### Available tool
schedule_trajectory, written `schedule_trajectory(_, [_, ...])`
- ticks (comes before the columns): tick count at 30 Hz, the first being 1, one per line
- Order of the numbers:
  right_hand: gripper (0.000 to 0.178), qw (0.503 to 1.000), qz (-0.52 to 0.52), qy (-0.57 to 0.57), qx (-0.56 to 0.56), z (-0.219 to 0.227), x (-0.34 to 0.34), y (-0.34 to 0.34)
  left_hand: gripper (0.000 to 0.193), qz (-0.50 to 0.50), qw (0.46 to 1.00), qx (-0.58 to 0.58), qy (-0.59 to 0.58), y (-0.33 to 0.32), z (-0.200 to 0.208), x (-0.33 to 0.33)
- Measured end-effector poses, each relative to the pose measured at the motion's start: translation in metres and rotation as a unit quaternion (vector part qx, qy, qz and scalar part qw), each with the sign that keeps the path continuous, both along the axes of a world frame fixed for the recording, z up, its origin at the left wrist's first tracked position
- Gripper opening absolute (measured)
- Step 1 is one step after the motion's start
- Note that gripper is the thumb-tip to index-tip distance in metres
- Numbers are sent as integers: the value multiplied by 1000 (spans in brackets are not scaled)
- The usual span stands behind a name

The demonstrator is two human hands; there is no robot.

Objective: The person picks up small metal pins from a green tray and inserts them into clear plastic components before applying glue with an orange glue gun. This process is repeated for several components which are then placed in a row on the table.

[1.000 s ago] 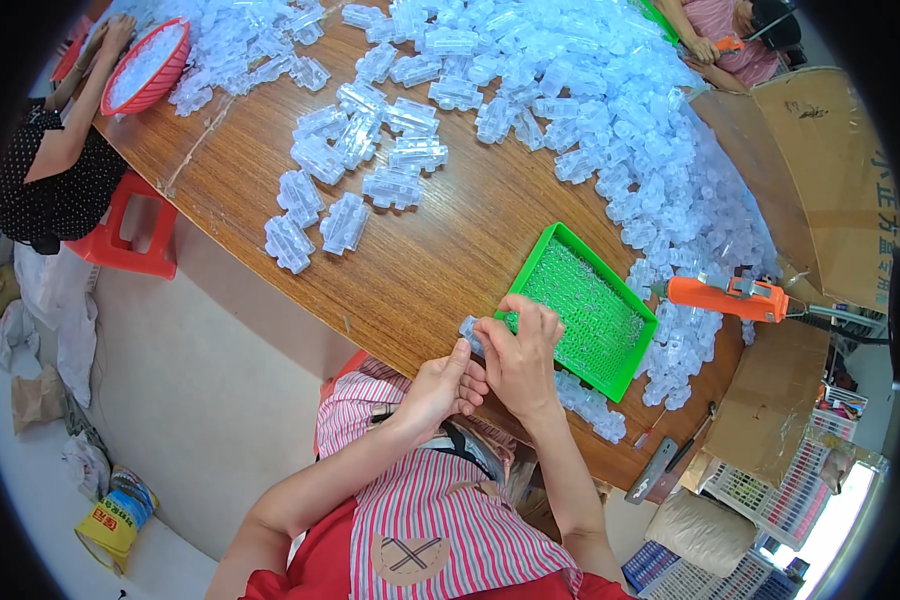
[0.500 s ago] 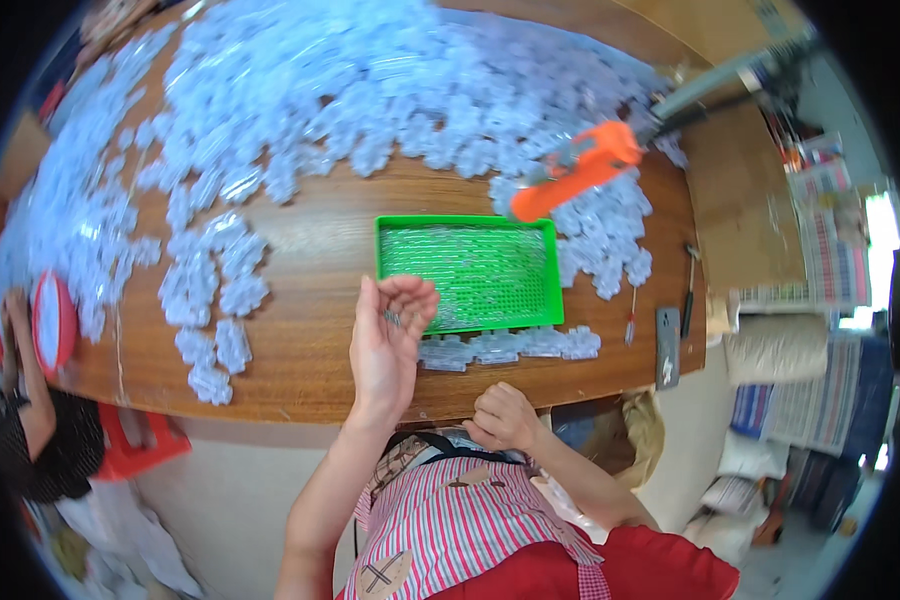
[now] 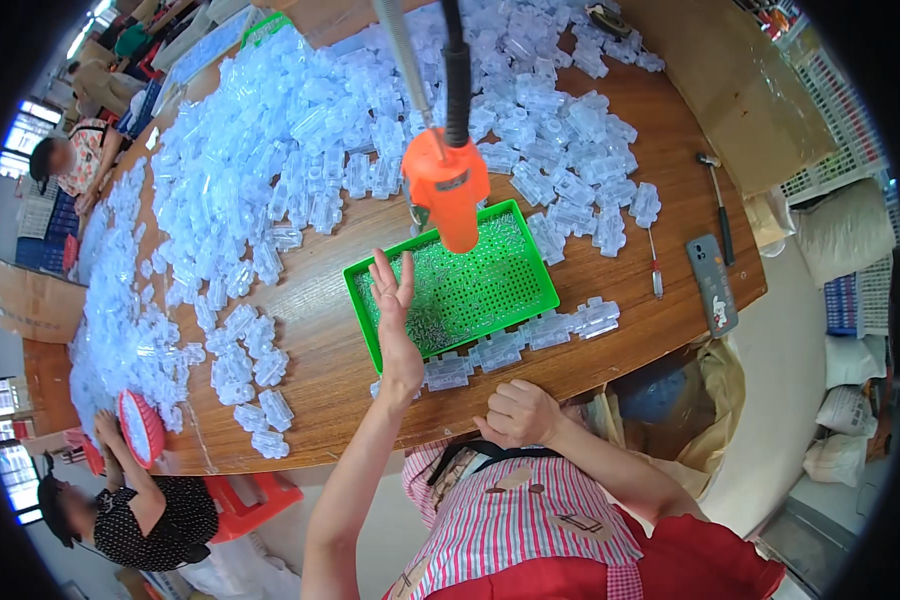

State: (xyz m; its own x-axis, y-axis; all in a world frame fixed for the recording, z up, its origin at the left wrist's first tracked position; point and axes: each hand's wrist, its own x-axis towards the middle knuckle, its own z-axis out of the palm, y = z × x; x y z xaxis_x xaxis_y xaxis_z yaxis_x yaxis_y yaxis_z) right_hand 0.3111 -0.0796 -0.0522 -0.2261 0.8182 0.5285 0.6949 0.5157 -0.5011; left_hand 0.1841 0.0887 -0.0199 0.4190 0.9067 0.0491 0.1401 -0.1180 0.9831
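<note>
The left hand (image 3: 395,320), which a moment ago hovered over the green tray (image 3: 450,285), now rises open toward the orange hanging tool (image 3: 448,185) above it; the right hand (image 3: 518,412) rests closed below the tray, contents unclear

- Your single head camera looks steeply down, close above the wooden table (image 3: 300,340) and green tray (image 3: 515,230).
- Fisheye lens bends edges; only this one view is present.
</note>
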Motion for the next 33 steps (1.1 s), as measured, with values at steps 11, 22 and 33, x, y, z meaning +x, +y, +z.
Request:
schedule_trajectory(11, [30,1000,0,17,23,-5,0,-2,76,-61,965,172,186,11,18,-11])
schedule_trajectory(22, [30,1000,5,6,5,-2,4,1,31,6,840,440,-318,-108,218,-23])
schedule_trajectory(33, [30,1000,-4,-5,17,-3,-7,-4,30,58,772,509,-376,-104,229,-34])
